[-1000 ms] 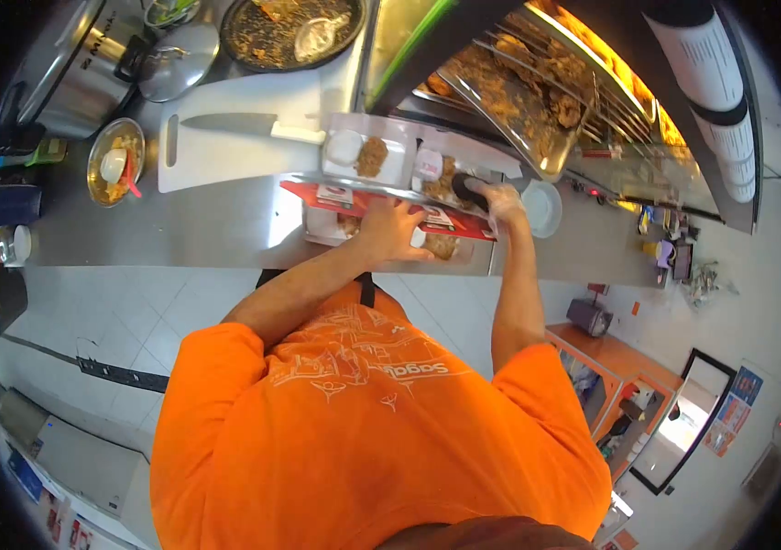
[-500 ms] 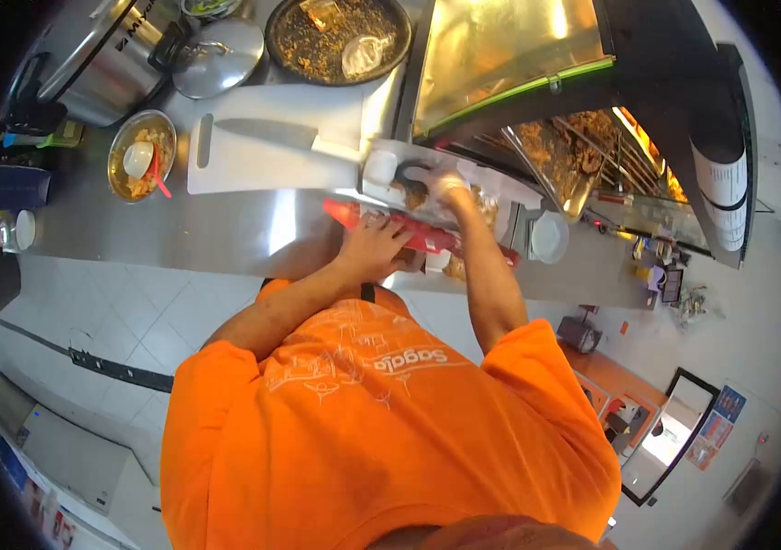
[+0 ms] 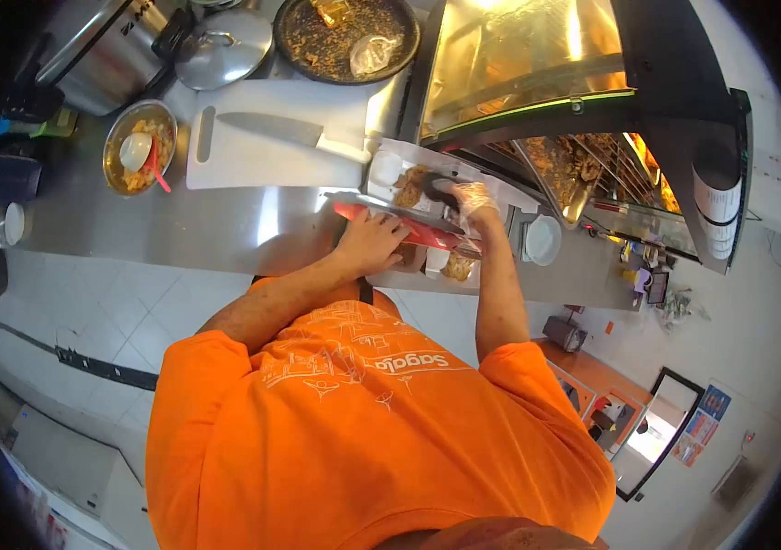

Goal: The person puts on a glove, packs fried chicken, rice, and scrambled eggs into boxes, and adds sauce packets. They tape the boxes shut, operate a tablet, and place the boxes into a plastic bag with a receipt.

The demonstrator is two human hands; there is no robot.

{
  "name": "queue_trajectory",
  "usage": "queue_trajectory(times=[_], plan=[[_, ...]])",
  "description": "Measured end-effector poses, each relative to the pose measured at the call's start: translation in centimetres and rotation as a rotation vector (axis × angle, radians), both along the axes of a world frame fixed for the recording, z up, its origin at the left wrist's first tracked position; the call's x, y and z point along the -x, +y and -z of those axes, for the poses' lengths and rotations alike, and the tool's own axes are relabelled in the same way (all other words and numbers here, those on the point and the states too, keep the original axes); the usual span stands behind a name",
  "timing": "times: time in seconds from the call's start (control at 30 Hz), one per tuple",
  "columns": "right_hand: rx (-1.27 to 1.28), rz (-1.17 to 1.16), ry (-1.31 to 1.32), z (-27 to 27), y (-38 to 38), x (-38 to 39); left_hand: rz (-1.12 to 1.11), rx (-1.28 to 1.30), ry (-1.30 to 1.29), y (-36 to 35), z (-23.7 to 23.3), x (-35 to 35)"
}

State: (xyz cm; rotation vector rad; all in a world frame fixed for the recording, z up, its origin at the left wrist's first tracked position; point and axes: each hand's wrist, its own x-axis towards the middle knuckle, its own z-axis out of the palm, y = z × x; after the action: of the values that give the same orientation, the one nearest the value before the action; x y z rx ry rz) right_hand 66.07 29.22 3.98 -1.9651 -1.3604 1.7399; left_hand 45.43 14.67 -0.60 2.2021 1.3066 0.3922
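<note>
Head view: left hand (image 3: pixel 370 242) spread on the red lid (image 3: pixel 427 235), right hand (image 3: pixel 476 203) gripping the black utensil (image 3: pixel 439 190), I should lift gently.

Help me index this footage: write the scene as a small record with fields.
Left hand: bare, fingers on a red box lid
Right hand: clear-gloved, holding a black utensil over an open food box
Cutting board: white, knife lying on it
Bowl: metal, holding food and a red-handled utensil
Behind: round black pan
Unclear: black utensil's exact type
</note>
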Motion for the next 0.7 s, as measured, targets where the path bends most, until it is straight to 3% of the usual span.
queue_trajectory(times=[0.07,0.1,0.17,0.27,0.3,0.4,0.47,0.5,0.57,0.6,0.7], plan=[[-0.304,-0.689,-0.434,6.6,2.4,-3.2,-0.028,-0.016,0.018,-0.2,0.0,0.2],[-0.407,-0.908,-0.617,8.5,2.2,-1.9,-0.037,-0.027,0.035,-0.3,-0.2,0.4],[-0.285,-0.551,-0.617,9.9,2.4,-0.4,-0.032,-0.014,0.045,-1.6,-0.6,-0.5],[-0.066,-0.424,-0.213,2.8,2.9,0.5,-0.033,-0.054,0.060,-1.1,-0.5,-0.2],[-0.069,-0.336,-0.204,2.7,3.3,0.7,-0.048,-0.084,0.051,-1.3,-0.3,0.1],[-0.143,-0.486,-0.510,-0.3,4.0,1.3,-0.119,-0.132,0.023,-1.4,0.8,0.8],[-0.418,-0.685,-0.484,10.1,4.3,0.1,-0.125,-0.143,0.023,-2.2,0.9,0.4],[-0.478,-0.795,-0.392,11.9,4.0,-1.8,-0.121,-0.138,0.028,-2.8,0.6,-0.3],[-0.493,-0.887,-0.380,10.7,6.1,-2.1,-0.133,-0.194,0.045,-1.6,0.6,0.4],[-0.387,-0.878,-0.469,8.1,5.5,-2.4,-0.144,-0.202,0.027,-2.4,0.8,0.2],[-0.356,-0.753,-0.337,7.6,5.9,-1.4,-0.172,-0.187,-0.006,-2.7,0.7,0.9]])
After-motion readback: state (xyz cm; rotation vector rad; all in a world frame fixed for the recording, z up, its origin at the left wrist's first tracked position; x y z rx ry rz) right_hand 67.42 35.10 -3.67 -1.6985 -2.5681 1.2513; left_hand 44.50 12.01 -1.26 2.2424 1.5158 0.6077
